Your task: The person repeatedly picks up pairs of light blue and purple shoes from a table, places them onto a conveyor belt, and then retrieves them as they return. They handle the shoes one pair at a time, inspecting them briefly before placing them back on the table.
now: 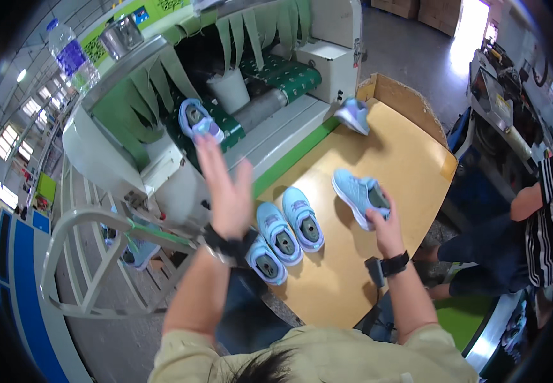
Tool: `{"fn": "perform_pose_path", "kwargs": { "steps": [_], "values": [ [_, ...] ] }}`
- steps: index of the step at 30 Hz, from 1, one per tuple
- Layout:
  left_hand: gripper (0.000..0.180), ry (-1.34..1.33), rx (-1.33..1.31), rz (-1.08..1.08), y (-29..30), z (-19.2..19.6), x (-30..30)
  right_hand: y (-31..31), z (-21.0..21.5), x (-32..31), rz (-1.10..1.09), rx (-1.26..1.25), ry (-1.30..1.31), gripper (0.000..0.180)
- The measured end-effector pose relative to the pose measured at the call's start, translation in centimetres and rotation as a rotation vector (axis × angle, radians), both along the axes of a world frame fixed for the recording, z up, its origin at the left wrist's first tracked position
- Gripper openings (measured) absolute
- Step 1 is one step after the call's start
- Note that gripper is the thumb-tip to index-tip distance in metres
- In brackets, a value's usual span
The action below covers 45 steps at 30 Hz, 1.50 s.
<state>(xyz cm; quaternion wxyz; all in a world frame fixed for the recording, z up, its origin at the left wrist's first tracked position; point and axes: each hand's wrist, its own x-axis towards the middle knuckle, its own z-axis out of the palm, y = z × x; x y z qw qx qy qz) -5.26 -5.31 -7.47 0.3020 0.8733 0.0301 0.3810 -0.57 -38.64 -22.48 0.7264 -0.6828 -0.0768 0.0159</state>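
Note:
My right hand grips a light blue sneaker by its heel and collar, above the wooden table. My left hand stretches forward, fingers extended and thumb apart. Its fingertips meet the near end of a pale blue and lilac sneaker on the green belt; whether they touch it I cannot tell. Between my arms, three matching sneakers stand side by side: one, a second and a third. Another sneaker, blurred and tilted, is at the table's far edge.
Behind the table stands a machine with hanging green strips over a green belt. A metal cup and a water bottle sit on top. A curved metal rail is at left; a person in a striped shirt is at right.

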Motion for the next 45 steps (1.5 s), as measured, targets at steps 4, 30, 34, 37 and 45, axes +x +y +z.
{"fn": "perform_pose_path", "kwargs": {
  "steps": [4, 30, 34, 37, 45],
  "values": [
    [0.079, 0.723, 0.313, -0.042, -5.0, -7.9, -8.2, 7.5, 12.0, 6.6, 0.094, 0.144, -0.359, 0.065],
    [0.071, 0.616, 0.460, -0.080, -6.1, -12.6, -9.5, 2.8, -0.9, 13.9, -0.094, -0.972, 0.090, 0.128],
    [0.071, 0.590, 0.492, -0.035, -5.8, -13.1, -9.9, 3.7, 1.1, 7.0, 0.229, -1.378, -0.351, 0.120],
    [0.072, 0.568, 0.495, -0.019, -5.6, -13.3, -10.0, 4.7, 3.4, 1.0, 0.333, -1.031, -0.559, 0.109],
    [0.070, 0.661, 0.447, -0.064, -6.7, -12.5, -9.2, 5.1, -3.8, -5.3, -0.060, -0.569, -0.320, 0.080]
  ]
}}
